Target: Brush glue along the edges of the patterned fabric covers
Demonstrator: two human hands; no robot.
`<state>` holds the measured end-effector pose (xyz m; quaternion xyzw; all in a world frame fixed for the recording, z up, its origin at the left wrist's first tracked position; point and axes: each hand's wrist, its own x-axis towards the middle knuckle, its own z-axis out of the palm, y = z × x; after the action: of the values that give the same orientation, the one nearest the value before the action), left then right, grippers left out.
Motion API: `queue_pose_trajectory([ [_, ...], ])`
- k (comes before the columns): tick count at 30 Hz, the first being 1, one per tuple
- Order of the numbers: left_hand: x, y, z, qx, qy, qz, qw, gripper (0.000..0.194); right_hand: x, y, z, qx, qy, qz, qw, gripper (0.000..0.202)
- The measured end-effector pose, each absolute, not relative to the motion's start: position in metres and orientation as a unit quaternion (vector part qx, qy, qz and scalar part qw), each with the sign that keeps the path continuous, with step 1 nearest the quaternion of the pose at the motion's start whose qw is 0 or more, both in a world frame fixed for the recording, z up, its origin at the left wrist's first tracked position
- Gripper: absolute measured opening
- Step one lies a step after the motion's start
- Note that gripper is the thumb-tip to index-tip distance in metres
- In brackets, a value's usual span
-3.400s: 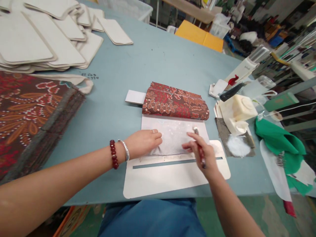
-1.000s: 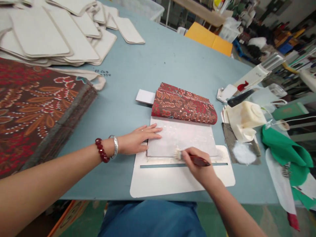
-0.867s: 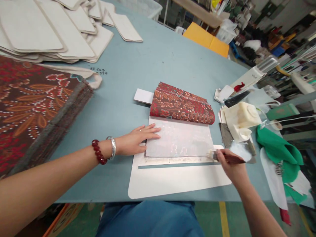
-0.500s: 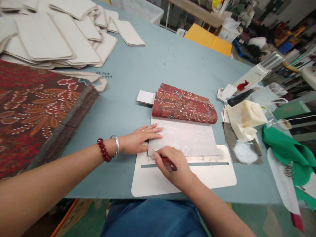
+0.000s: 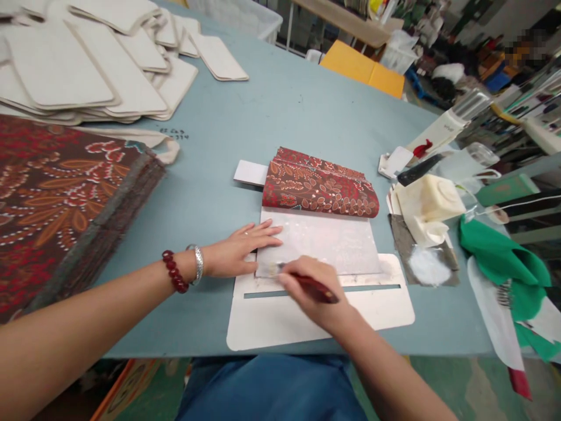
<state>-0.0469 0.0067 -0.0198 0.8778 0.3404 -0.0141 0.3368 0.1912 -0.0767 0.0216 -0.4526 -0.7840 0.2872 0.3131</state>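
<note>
My left hand (image 5: 243,248) lies with spread fingers on the left edge of a pale sheet (image 5: 324,242). In my right hand (image 5: 313,286) is a brush with a dark red handle (image 5: 322,289), its bristles blurred near the sheet's lower left corner. A red and brown patterned fabric (image 5: 322,190) is folded back over the sheet's far part. Under the near edge lies a white template (image 5: 319,321) with a long narrow slot. A small white strip (image 5: 250,173) sticks out at the fabric's left.
Stacked patterned fabric (image 5: 65,204) covers the left, with white panels (image 5: 96,70) behind it. At the right are a cream container (image 5: 433,199), green cloth (image 5: 504,251) and a white blob (image 5: 429,266) on grey cloth. A yellow sheet (image 5: 362,67) is at the far edge.
The brush in my right hand has tilted lower, its handle now pointing more to the right. My left hand stays on the sheet. The whole view has shifted slightly.
</note>
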Motion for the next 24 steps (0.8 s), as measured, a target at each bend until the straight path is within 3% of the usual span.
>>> queue_pose_trajectory([
  [3,-0.048,0.007,-0.019,0.879,0.337,-0.013,0.337,0.078,0.172,-0.076,0.01,-0.44,-0.789,0.311,0.294,0.026],
  [9,-0.046,0.006,-0.015,0.896,0.333,-0.011,0.293,0.071,0.364,-0.097,0.021,-0.728,-0.626,0.182,0.213,0.033],
  [12,-0.031,0.003,-0.011,0.917,0.328,0.008,0.227,0.052,0.402,-0.105,0.027,-0.757,-0.539,0.223,0.296,0.043],
  [14,-0.018,0.001,-0.008,0.935,0.302,0.021,0.183,0.032,0.379,-0.102,0.021,-0.704,-0.534,0.297,0.362,0.055],
  [16,-0.007,0.002,-0.005,0.951,0.272,0.017,0.147,0.016,0.334,-0.092,0.008,-0.634,-0.584,0.35,0.367,0.048],
  [20,0.003,0.01,-0.001,0.958,0.26,0.003,0.121,0.018,0.256,-0.07,-0.014,-0.548,-0.755,0.272,0.239,0.023],
  [24,0.002,0.023,-0.001,0.936,0.301,0.024,0.181,0.016,0.235,-0.061,-0.018,-0.53,-0.827,0.138,0.127,0.019],
])
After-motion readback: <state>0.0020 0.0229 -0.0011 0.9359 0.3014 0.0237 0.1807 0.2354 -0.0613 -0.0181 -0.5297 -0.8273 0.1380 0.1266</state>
